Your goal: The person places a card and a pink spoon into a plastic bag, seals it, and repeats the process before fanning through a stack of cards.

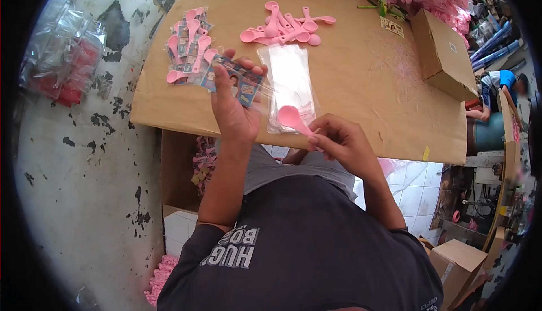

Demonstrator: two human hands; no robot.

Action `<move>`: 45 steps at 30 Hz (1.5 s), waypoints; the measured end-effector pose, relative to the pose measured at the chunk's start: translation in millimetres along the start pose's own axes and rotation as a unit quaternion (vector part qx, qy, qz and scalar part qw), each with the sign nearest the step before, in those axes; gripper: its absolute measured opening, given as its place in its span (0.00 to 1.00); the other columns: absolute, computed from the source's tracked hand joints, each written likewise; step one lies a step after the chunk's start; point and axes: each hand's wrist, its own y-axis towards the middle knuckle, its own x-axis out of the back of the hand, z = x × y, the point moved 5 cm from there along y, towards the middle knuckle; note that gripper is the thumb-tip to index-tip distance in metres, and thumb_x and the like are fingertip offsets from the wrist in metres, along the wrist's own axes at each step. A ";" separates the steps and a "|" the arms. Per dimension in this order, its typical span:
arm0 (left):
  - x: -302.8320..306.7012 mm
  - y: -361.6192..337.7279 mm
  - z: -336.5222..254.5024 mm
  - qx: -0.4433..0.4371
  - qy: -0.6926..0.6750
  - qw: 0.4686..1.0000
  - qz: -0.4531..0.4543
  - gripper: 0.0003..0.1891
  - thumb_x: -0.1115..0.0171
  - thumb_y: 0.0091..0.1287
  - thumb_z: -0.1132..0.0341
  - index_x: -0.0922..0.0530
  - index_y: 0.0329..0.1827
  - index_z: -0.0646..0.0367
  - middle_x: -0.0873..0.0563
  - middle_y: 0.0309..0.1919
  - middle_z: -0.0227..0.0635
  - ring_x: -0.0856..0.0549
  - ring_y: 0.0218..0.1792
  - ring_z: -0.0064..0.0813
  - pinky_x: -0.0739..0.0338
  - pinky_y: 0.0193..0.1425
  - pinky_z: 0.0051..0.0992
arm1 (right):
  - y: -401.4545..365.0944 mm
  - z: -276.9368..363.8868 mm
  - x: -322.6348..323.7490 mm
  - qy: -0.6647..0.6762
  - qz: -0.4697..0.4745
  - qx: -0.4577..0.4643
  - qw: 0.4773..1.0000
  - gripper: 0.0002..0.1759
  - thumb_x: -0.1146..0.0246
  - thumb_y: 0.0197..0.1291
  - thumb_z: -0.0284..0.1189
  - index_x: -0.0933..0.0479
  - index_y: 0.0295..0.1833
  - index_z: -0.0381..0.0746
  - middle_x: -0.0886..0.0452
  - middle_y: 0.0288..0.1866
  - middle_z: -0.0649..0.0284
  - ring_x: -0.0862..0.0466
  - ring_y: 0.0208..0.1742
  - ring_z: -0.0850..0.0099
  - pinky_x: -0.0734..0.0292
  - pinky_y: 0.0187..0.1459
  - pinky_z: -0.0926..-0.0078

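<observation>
The right grip (345, 142) pinched the pink spoon (290, 118) by its handle, over the near edge of the tabletop (370, 93); the left grip (237, 110) held a printed card (247, 89). The spoon seemed light, stiff, smooth, best held by the handle.

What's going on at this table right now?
The person's left hand holds a printed card, and the right hand pinches a pink spoon by its handle near the edge of the table. A stack of clear bags lies just beyond the spoon, with loose spoons heaped behind it. Left of those, more spoons lie with printed cards.
</observation>
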 end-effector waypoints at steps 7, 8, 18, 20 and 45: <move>-4.6 -21.9 32.6 0.069 0.032 0.996 0.040 0.28 0.45 0.83 0.47 0.32 0.70 0.63 0.16 0.44 0.38 0.13 0.47 0.31 0.16 0.64 0.44 | 9.4 -12.6 -8.0 0.079 -0.009 0.051 0.996 0.18 0.34 0.75 0.27 0.23 0.66 0.31 0.15 0.45 0.63 0.11 0.41 0.76 0.09 0.35 0.75; -5.6 -25.3 33.5 0.070 0.033 0.996 0.040 0.28 0.45 0.83 0.47 0.32 0.70 0.63 0.16 0.44 0.38 0.13 0.47 0.31 0.16 0.64 0.44 | 10.3 -12.5 -8.9 0.080 -0.009 0.050 0.995 0.18 0.34 0.75 0.27 0.23 0.66 0.31 0.15 0.45 0.63 0.11 0.41 0.76 0.09 0.35 0.75; -21.8 -54.9 61.9 0.224 -0.096 0.968 0.059 0.23 0.45 0.84 0.54 0.33 0.73 0.60 0.22 0.48 0.34 0.19 0.48 0.26 0.22 0.64 0.31 | 26.6 -35.6 -4.0 0.083 -0.185 0.185 0.962 0.17 0.27 0.65 0.25 0.27 0.52 0.39 0.23 0.37 0.74 0.26 0.33 0.87 0.29 0.34 0.84; -20.8 -56.8 63.6 0.228 -0.095 0.967 0.061 0.22 0.46 0.85 0.57 0.33 0.73 0.61 0.22 0.47 0.35 0.19 0.49 0.27 0.21 0.64 0.31 | 23.7 -31.8 -2.8 0.055 -0.190 0.184 0.963 0.22 0.26 0.62 0.24 0.26 0.59 0.38 0.21 0.42 0.67 0.23 0.34 0.83 0.27 0.35 0.82; 11.0 -63.2 38.4 0.331 -0.023 0.941 0.061 0.29 0.53 0.86 0.54 0.35 0.79 0.68 0.22 0.71 0.48 0.20 0.70 0.35 0.26 0.77 0.38 | 20.1 35.1 -6.7 -0.283 -0.148 0.496 0.807 0.14 0.26 0.52 0.27 0.11 0.45 0.54 0.22 0.73 0.64 0.26 0.75 0.55 0.29 0.67 0.58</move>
